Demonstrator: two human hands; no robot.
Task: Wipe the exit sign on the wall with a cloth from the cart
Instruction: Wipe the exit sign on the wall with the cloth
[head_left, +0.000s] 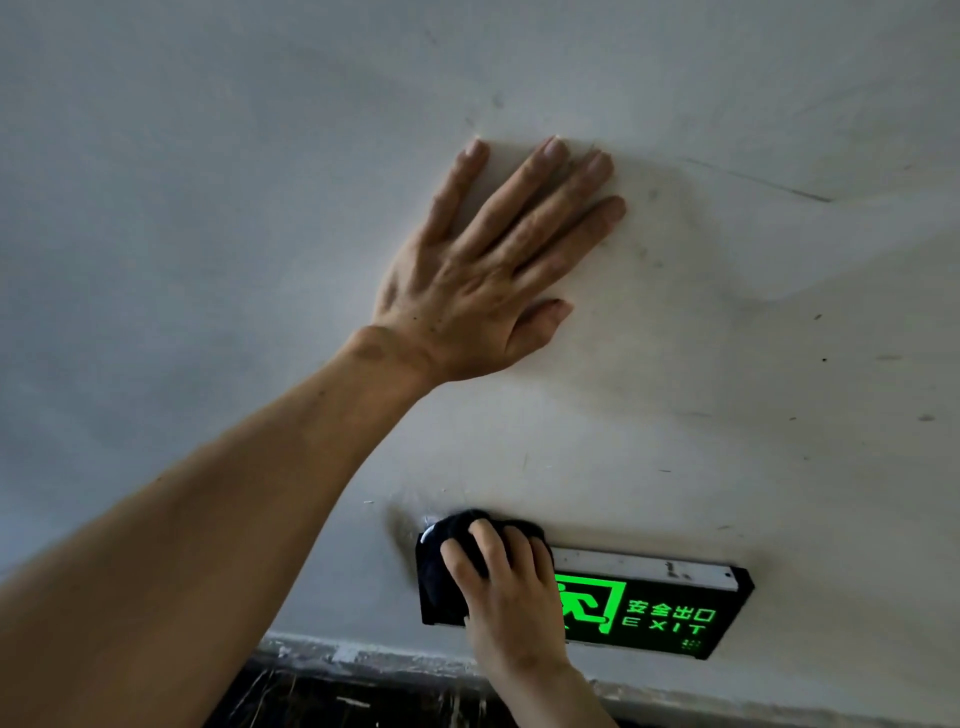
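A matte, scuffed grey wall (727, 364) is seen, with the exit sign (649, 608), a flat black box with a glowing green face, mounted low above a chipped skirting (363, 657). The left hand (467, 291) is laid flat on the wall with fingers spread, holding nothing, while the right hand (509, 587) is closed on a soft dark cloth (447, 566) bunched over the sign's left end. Hard pressure could loosen the sign's mounting, and the dusty top ledge could be missed.
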